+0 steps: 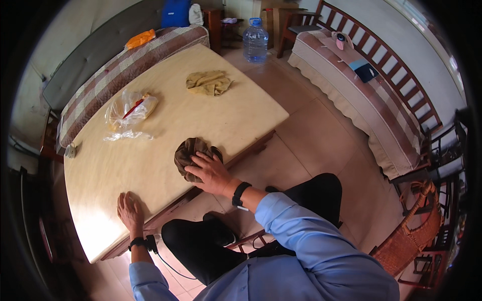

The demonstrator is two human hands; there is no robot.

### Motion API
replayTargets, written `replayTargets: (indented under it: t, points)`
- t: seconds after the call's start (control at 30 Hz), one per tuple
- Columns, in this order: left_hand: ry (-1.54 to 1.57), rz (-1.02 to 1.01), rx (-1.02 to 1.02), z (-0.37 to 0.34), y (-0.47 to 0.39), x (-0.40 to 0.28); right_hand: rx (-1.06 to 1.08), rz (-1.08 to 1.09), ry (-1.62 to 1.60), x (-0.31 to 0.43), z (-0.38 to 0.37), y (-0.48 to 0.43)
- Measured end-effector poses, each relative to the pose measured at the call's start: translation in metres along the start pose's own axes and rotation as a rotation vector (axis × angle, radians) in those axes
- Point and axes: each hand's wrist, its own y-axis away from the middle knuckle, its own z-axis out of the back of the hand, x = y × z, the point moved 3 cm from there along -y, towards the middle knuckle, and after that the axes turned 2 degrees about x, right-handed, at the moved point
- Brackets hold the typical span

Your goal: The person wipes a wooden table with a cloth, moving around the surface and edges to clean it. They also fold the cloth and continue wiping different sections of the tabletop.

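Note:
My right hand [210, 171] lies over a crumpled dark brown cloth [188, 148] near the table's front edge. Its fingers are spread across the fabric and press it against the pale tabletop [162, 165]. Farther left, my left hand [130, 211] rests palm down on the table near the same edge, with nothing in it. A crumpled yellowish cloth [208, 82] lies toward the far end of the table. Left of it sits a clear plastic bag [130, 109] with a red strip on it; what it holds is hard to make out.
A small cup [70, 150] stands at the table's left edge. Behind is a sofa with a checked cover [113, 77] and an orange bag [141, 38]. A large water bottle [255, 41] stands on the floor. At right are a wooden bench [361, 94] and a wicker chair [410, 240].

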Motion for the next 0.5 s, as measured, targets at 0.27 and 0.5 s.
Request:
replayTargets:
  t: [0.27, 0.5]
  points:
    - [0.017, -0.075, -0.043, -0.001, 0.002, 0.005, 0.084, -0.047, 0.111, -0.12, 0.079, 0.008]
    - [0.016, -0.055, -0.043, 0.003, 0.007, 0.005, 0.166, 0.076, 0.0, -0.212, 0.126, -0.017]
